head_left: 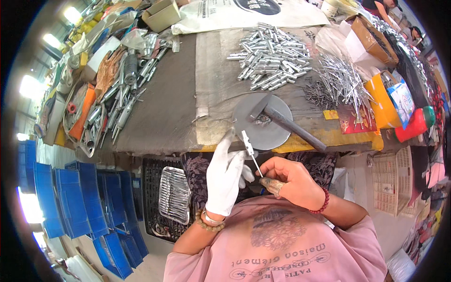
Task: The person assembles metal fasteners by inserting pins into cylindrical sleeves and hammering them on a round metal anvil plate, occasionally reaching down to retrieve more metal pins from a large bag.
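My left hand (224, 176), in a white glove, is closed on a small silver metal tube (247, 143) near the table's front edge. A thin metal rod (257, 165) runs from the tube's lower end toward my bare right hand (299, 182). That hand is wrapped round a worn wooden handle (271, 186); whether the rod is fixed in the handle or only meets it I cannot tell. Just beyond my hands a hammer (296, 128) lies across a round grey metal plate (243, 113), with a few small bits beside its head.
A heap of silver tubes (272, 56) lies at the far middle, with thin rods (343, 80) and dark small pins (320, 91) to its right. Tools (124, 94) crowd the left. Below stand blue bins (75, 197) and a tray of metal parts (174, 195) in a black crate (152, 207).
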### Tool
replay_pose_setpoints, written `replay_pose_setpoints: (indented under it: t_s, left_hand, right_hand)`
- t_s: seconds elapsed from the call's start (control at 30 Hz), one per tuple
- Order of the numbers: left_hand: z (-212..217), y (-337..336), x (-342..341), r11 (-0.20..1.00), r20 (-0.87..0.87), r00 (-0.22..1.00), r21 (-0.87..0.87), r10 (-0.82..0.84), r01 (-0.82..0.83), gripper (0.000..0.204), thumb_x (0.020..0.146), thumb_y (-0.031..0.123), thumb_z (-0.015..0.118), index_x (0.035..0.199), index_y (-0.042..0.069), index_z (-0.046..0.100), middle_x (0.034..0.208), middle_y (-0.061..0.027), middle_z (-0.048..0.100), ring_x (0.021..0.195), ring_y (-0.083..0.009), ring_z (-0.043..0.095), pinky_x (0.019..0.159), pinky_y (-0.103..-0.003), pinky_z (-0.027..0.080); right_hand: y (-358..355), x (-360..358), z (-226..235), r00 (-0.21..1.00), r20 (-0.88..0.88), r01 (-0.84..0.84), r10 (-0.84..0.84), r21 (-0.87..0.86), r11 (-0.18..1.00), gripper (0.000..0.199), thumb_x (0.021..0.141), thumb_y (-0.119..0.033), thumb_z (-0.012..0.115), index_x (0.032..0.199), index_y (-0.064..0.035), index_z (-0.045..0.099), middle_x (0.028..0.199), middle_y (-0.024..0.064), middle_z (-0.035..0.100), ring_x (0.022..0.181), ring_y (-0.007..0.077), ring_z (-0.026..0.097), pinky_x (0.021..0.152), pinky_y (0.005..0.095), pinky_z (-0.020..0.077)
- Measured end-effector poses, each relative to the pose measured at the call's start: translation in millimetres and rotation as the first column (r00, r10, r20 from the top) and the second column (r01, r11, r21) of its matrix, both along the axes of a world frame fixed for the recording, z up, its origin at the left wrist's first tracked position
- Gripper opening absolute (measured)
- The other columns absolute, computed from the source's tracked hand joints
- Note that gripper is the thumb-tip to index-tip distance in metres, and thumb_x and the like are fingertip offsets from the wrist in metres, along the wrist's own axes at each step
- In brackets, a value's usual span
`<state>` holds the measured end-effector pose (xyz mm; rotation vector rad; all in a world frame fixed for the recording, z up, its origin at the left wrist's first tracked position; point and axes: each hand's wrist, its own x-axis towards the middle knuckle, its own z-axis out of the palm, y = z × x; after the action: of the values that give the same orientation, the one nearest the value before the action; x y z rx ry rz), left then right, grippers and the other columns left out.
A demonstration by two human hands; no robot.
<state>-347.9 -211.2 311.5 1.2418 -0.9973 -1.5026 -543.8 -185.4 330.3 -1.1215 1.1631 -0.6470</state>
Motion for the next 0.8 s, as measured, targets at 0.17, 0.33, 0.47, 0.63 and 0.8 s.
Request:
replay_pose_setpoints:
  t_s: [0.17,0.33,0.47,0.63,0.8]
  left_hand:
    - [-3.0,5.4,10.1,0.997,0.069,0.996,-0.052,0.06,-0.057,0.07,0.099,0.007,0.072,0.159,0.0,0.038,0.097,-0.0094,0.075,0.06,-0.0057,0.055,0.051,-0.021,0.043]
    - [-11.3,16.1,52.1,0.973,0.041,0.977,-0.103,0.209,-0.204,0.064,0.095,0.011,0.079,0.153,0.005,0.052,0.095,-0.0043,0.073,0.078,-0.0097,0.064,0.068,-0.027,0.054]
    - [-54.4,34.1,116.7,0.88,0.426,0.774,-0.14,0.468,-0.455,0.061,0.094,0.015,0.075,0.15,0.002,0.054,0.098,-0.0098,0.078,0.086,-0.0146,0.071,0.081,-0.029,0.056]
    - [-216.7,87.2,227.0,0.671,0.566,0.56,0.016,0.605,-0.741,0.059,0.096,0.014,0.071,0.149,-0.007,0.053,0.125,-0.02,0.073,0.102,-0.0225,0.072,0.087,-0.034,0.058]
    - [-267.2,84.7,253.5,0.632,0.685,0.46,-0.001,0.565,-0.775,0.059,0.094,0.019,0.076,0.145,-0.005,0.058,0.132,-0.0217,0.071,0.111,-0.0316,0.072,0.096,-0.04,0.056]
  right_hand:
    - [7.4,19.1,-10.1,0.979,-0.201,-0.081,0.036,-0.219,0.972,0.032,0.09,0.001,0.076,0.12,-0.0061,0.068,0.087,0.0074,0.071,0.073,0.0102,0.062,0.067,0.0281,0.0519]
    - [-8.9,8.1,-5.4,0.999,-0.027,0.037,-0.047,-0.289,0.956,0.046,0.093,0.007,0.069,0.137,-0.0048,0.063,0.102,0.0033,0.066,0.08,0.0076,0.063,0.069,0.0229,0.0546]
    - [-25.8,-6.1,-11.4,0.991,-0.001,0.129,-0.136,-0.303,0.944,0.039,0.099,0.007,0.061,0.137,-0.0001,0.062,0.099,0.005,0.066,0.076,0.0074,0.062,0.064,0.0213,0.0528]
    - [-26.9,-3.4,-11.1,0.992,0.031,0.125,-0.121,-0.291,0.949,0.034,0.101,0.006,0.058,0.135,0.0027,0.062,0.094,0.0056,0.065,0.072,0.0087,0.062,0.063,0.0223,0.0527]
    - [-29.7,-5.5,-14.5,0.986,0.06,0.166,-0.155,-0.262,0.951,0.032,0.1,0.006,0.057,0.132,0.003,0.062,0.092,0.0057,0.065,0.07,0.0088,0.061,0.062,0.0225,0.0525]
